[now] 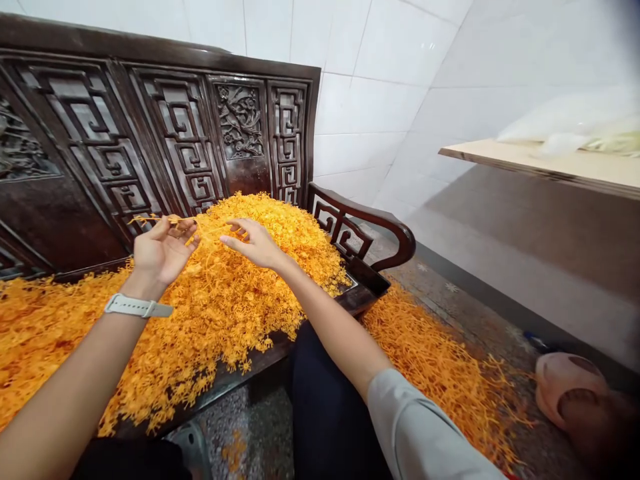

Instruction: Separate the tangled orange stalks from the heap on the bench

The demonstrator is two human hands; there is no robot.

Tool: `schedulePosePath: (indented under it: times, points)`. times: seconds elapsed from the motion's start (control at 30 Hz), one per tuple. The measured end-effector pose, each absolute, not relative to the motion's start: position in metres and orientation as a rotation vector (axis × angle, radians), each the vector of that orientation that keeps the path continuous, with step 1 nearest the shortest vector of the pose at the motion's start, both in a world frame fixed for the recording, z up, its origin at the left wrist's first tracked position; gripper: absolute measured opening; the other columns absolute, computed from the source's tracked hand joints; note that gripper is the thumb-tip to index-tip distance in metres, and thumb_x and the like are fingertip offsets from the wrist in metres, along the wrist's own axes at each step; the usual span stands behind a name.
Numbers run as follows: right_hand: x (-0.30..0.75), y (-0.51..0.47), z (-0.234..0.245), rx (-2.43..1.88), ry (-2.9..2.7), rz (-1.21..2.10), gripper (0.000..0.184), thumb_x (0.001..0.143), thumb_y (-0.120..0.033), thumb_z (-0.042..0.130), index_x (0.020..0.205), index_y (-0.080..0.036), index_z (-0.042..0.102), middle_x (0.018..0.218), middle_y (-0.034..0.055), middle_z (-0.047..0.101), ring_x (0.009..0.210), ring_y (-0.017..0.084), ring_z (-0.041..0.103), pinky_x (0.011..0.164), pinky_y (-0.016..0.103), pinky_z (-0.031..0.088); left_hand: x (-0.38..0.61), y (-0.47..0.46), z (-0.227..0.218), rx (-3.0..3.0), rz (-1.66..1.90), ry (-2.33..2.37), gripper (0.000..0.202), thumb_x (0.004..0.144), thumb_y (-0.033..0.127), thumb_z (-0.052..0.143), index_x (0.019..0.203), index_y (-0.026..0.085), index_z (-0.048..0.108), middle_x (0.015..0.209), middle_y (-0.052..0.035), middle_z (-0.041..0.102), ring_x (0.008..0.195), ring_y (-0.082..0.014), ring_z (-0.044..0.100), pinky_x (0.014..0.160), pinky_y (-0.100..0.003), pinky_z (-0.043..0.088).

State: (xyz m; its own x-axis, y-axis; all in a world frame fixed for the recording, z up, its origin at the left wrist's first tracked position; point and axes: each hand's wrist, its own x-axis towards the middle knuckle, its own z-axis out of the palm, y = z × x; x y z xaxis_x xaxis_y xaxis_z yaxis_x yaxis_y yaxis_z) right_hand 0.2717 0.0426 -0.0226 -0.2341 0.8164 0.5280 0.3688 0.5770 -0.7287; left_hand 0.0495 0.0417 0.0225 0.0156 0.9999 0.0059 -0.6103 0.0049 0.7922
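A big heap of thin orange strands (235,293) covers the seat of a dark carved wooden bench (165,127). My left hand (163,250), palm up, hovers over the heap with its fingers curled round a few long orange strands that stick out to the left. A white watch band (137,307) circles that wrist. My right hand (253,241) reaches in from the right just beside it, fingers spread and slightly bent above the pile, holding nothing I can see.
More orange strands (440,373) lie spilled on the speckled floor right of the bench armrest (370,223). A pink slipper (570,393) sits at the lower right. A pale wooden shelf (545,167) with white bags juts from the tiled wall.
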Motion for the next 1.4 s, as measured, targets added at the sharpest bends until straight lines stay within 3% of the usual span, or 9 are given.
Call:
schedulePosePath:
  times: [0.13,0.33,0.53,0.67,0.77,0.87,0.97,1.17,1.4]
  points:
    - [0.267,0.049,-0.030,-0.867,-1.780,0.730,0.044,0.100,-0.055,0.066,0.125,-0.019,0.071,0.122,0.0104,0.076,0.107,0.021,0.071,0.098,0.038,0.058,0.043,0.041,0.027,0.653,1.495,0.650,0.029,0.109,0.025,0.046,0.085,0.018,0.060,0.081,-0.0024,0.076,0.083,-0.0191,0.070,0.074,-0.036,0.051]
    - [0.250,0.045,-0.037,-0.931,-1.809,0.723,0.059,0.094,-0.055,0.075,0.140,-0.020,0.063,0.140,0.0139,0.068,0.106,0.023,0.070,0.098,0.044,0.060,0.043,0.043,0.021,0.639,1.447,0.611,0.031,0.108,0.024,0.043,0.084,0.020,0.062,0.076,-0.0019,0.074,0.076,-0.0174,0.071,0.073,-0.033,0.055]
    - [0.238,0.047,-0.045,-0.898,-1.829,0.677,0.029,0.094,-0.046,0.075,0.097,-0.022,0.060,0.106,0.0051,0.064,0.096,0.020,0.062,0.093,0.039,0.056,0.049,0.044,0.019,0.683,1.442,0.627,0.037,0.108,0.021,0.041,0.075,0.020,0.057,0.060,0.0003,0.057,0.057,-0.0121,0.059,0.067,-0.026,0.055]
    - [0.235,0.048,-0.047,-0.834,-1.702,0.807,0.028,0.094,-0.041,0.069,0.088,-0.025,0.046,0.086,-0.0025,0.053,0.079,0.016,0.054,0.078,0.032,0.049,0.048,0.045,0.015,0.867,1.387,0.748,0.038,0.107,0.049,0.056,0.084,0.020,0.065,0.079,-0.0065,0.072,0.074,-0.0171,0.068,0.065,-0.026,0.053]
    - [0.234,0.049,-0.047,-0.894,-1.616,0.705,0.028,0.094,-0.039,0.067,0.085,-0.025,0.045,0.087,-0.0017,0.051,0.076,0.015,0.052,0.075,0.033,0.046,0.053,0.044,0.009,1.052,1.401,0.787,0.044,0.095,0.063,0.075,0.096,0.019,0.070,0.097,-0.0105,0.077,0.079,-0.0168,0.068,0.064,-0.025,0.051]
    - [0.236,0.047,-0.047,-0.941,-1.635,0.514,0.027,0.096,-0.034,0.066,0.084,-0.025,0.044,0.091,0.0010,0.052,0.084,0.017,0.054,0.081,0.034,0.048,0.060,0.043,0.001,1.205,1.441,0.838,0.038,0.082,0.043,0.093,0.101,0.017,0.073,0.099,-0.0088,0.077,0.077,-0.0127,0.067,0.067,-0.022,0.050]
    - [0.239,0.044,-0.046,-0.894,-1.820,0.337,0.021,0.099,-0.029,0.063,0.089,-0.025,0.045,0.101,0.0045,0.052,0.097,0.020,0.054,0.092,0.037,0.050,0.065,0.044,-0.004,1.300,1.495,0.918,0.023,0.079,0.022,0.092,0.094,0.015,0.076,0.088,-0.0057,0.075,0.075,-0.0113,0.067,0.070,-0.020,0.052]
    - [0.249,0.044,-0.045,-0.827,-1.979,0.310,0.024,0.096,-0.030,0.068,0.090,-0.024,0.046,0.119,0.0093,0.049,0.117,0.023,0.052,0.108,0.043,0.045,0.062,0.048,0.005,1.002,1.513,0.926,0.015,0.097,0.019,0.074,0.090,0.022,0.061,0.081,-0.0010,0.075,0.073,-0.0136,0.070,0.067,-0.022,0.054]
    - [0.273,0.047,-0.029,-1.000,-2.025,0.825,0.033,0.088,-0.043,0.074,0.077,-0.022,0.051,0.088,0.0016,0.051,0.089,0.021,0.053,0.087,0.038,0.043,0.044,0.041,0.022,0.762,1.499,0.663,0.029,0.109,0.006,0.046,0.083,0.019,0.049,0.070,0.0046,0.063,0.066,-0.0097,0.058,0.068,-0.024,0.051]
